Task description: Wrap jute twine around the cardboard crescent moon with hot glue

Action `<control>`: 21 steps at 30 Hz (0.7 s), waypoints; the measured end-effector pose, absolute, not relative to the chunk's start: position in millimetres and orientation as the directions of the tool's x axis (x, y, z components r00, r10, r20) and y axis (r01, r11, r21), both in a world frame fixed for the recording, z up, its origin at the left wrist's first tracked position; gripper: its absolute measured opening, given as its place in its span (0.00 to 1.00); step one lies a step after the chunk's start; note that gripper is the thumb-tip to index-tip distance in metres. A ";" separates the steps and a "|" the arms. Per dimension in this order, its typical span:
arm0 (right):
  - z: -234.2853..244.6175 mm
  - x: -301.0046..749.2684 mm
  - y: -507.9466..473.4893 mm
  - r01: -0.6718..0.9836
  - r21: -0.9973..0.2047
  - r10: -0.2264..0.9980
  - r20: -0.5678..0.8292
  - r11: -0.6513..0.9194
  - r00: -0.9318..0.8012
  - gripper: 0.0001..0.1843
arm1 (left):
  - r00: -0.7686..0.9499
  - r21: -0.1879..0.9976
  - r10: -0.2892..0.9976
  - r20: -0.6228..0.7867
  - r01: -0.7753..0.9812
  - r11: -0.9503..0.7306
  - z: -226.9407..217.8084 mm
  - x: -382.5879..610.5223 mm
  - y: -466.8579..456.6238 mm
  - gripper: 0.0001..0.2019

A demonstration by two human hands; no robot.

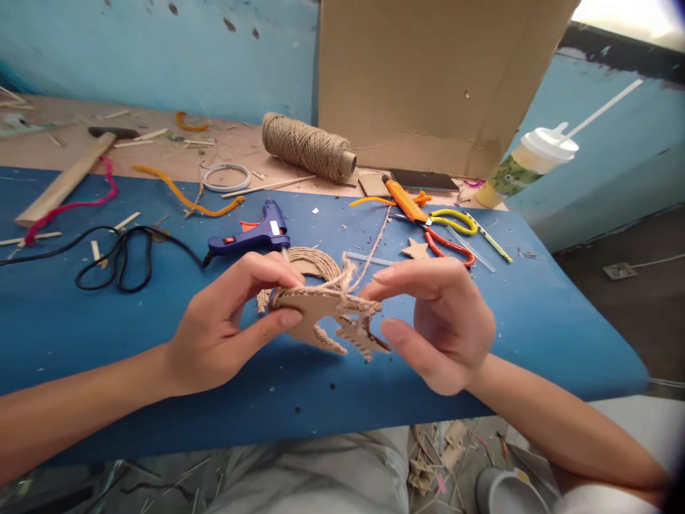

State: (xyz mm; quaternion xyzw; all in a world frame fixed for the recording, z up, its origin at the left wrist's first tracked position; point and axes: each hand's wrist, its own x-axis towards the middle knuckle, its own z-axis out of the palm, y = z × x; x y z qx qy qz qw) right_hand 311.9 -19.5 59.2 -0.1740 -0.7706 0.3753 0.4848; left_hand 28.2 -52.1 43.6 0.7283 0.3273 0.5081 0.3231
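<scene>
My left hand pinches a cardboard crescent between thumb and fingers, above the blue table. Twine is knotted around its upper edge, and a loose strand runs up to the right. A small cardboard star with a rough edge hangs at the crescent's right end. My right hand is beside that end, its thumb and forefinger apart; whether a fingertip touches the twine I cannot tell. Just behind lies a twine-wrapped curved piece, partly hidden by my left hand and the crescent.
A blue glue gun with a black cord lies behind my left hand. Pliers, an orange cutter and a loose star are at right. Farther back are a twine spool, a hammer and a drink cup.
</scene>
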 end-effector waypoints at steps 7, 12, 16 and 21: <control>55.1 309.7 -21.5 -0.111 -0.689 0.581 0.677 0.716 -0.452 0.34 | 0.323 0.750 0.746 0.583 0.139 -0.646 45.3 28.7 -53.2 0.08; 57.6 307.7 -20.2 -0.131 -0.692 0.581 0.680 0.710 -0.447 0.35 | 0.324 0.727 0.728 0.604 0.151 -0.670 43.3 27.3 -52.9 0.10; 56.3 302.5 -13.3 -0.198 -0.582 0.478 0.784 0.789 -0.397 0.33 | 0.341 0.680 0.677 0.652 0.132 -0.721 41.2 28.1 -50.7 0.14; 54.3 302.3 -10.2 -0.163 -0.572 0.481 0.786 0.804 -0.388 0.32 | 0.300 0.750 0.742 0.600 0.110 -0.652 44.6 29.2 -52.8 0.11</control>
